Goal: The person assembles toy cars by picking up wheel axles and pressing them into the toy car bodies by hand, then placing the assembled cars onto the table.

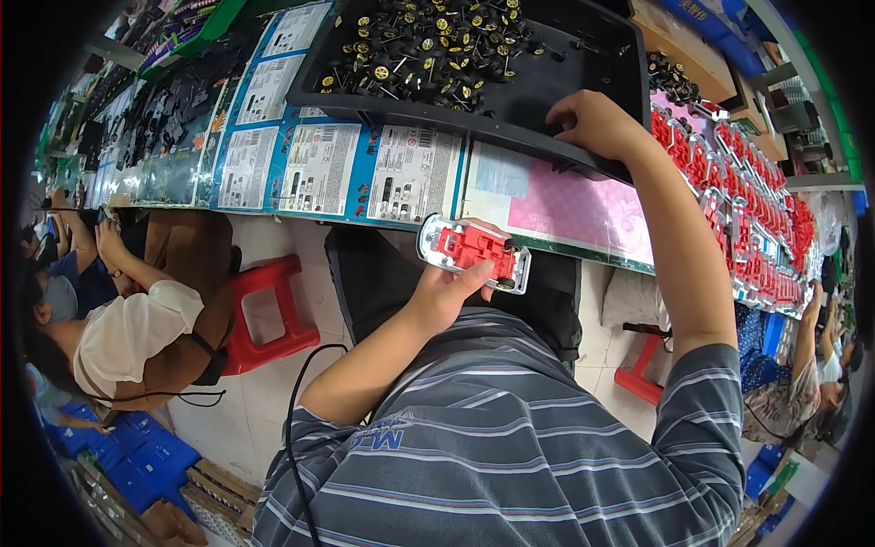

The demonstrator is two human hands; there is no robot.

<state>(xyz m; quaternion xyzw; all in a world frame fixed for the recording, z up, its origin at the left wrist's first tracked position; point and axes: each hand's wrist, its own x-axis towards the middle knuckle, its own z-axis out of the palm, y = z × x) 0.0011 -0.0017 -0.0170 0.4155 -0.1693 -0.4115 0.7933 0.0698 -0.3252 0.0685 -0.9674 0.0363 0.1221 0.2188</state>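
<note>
My left hand [442, 296] grips a toy car [469, 244] just off the table's near edge, its red underside turned up and its silver-white body around it. The thumb presses on the red base near one end, where dark wheels show. My right hand [602, 128] reaches over the near wall of a black tray [401, 118], with its fingers curled together inside. What those fingertips hold, if anything, I cannot make out. A heap of wheel axles [428, 55] with black wheels and yellow hubs fills the tray's left part.
Rows of red-and-silver car bodies [756, 210] lie at right, with more wheel axles [673, 77] behind them. Printed sheets [319, 169] and a pink sheet [574, 205] cover the table. Dark flat parts [173, 114] lie at left. A person [137, 333] sits there, near a red stool [273, 314].
</note>
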